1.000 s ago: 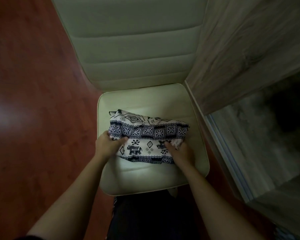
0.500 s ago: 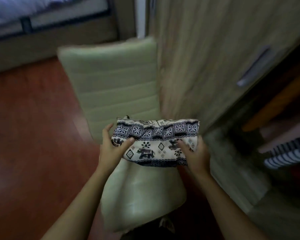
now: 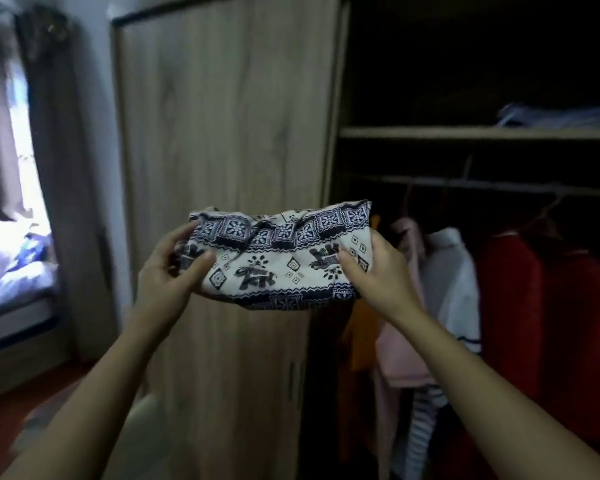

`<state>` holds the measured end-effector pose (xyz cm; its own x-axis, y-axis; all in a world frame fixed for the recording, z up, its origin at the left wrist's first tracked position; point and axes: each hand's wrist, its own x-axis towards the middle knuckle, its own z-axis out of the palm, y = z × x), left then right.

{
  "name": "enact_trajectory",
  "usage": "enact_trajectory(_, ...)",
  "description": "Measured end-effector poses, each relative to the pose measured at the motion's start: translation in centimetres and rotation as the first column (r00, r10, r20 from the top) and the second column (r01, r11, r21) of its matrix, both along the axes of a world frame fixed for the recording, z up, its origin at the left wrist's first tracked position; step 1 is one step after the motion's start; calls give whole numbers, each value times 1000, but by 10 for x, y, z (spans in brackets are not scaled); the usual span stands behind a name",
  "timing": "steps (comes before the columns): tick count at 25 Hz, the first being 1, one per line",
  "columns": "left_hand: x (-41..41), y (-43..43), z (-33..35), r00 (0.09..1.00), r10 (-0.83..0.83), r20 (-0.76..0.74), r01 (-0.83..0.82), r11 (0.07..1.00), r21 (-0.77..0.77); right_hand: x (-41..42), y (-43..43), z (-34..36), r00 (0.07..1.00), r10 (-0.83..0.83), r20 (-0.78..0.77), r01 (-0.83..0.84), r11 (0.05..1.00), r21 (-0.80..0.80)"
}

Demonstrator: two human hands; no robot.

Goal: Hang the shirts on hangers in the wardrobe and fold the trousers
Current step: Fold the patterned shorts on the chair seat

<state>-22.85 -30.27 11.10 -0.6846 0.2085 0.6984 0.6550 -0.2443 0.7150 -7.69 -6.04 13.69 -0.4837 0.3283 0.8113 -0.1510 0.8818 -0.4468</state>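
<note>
A folded pair of white trousers (image 3: pixel 281 258) with a dark elephant print is held up in the air in front of the wardrobe. My left hand (image 3: pixel 168 271) grips its left end, thumb on top. My right hand (image 3: pixel 373 275) grips its right end the same way. The wardrobe's right half stands open and dark, with a shelf (image 3: pixel 465 133) above a hanging rail (image 3: pixel 482 185). On the rail hang several shirts: a pink one (image 3: pixel 400 341), a white one (image 3: pixel 454 282) and a red one (image 3: pixel 551 323).
The closed wooden wardrobe door (image 3: pixel 222 133) is straight behind the trousers. A light blue folded garment (image 3: pixel 555 116) lies on the shelf. A bed (image 3: pixel 11 271) and a curtain (image 3: pixel 52 150) by a bright window are at the left. The top of the chair back (image 3: pixel 146 414) shows low down.
Both hands lifted the folded trousers off the chair seat and raised them to chest height. My view swung up from the chair to the open wardrobe.
</note>
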Motion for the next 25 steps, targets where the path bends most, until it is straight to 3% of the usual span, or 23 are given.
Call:
enact_trajectory(3, 18, 47, 45, 985, -119, -126, 130, 988, 81, 51, 30, 57, 983, -103, -153, 120, 987, 105)
enact_trajectory(8, 57, 131, 99, 935, -205, -291, 266, 945, 189, 126, 78, 122, 932, -256, -258, 322, 910, 262)
enact_trajectory(14, 100, 225, 189, 842, -237, -485, 350, 924, 156, 194, 144, 194, 837, -434, -333, 533, 784, 318)
enact_trajectory(19, 117, 300, 230, 837, -225, -499, 347, 923, 165, 214, 202, 238, 731, -592, -339, 682, 615, 396)
enact_trajectory(25, 126, 377, 242, 848, -189, -495, 330, 919, 216, 219, 264, 256, 634, -703, -322, 772, 551, 318)
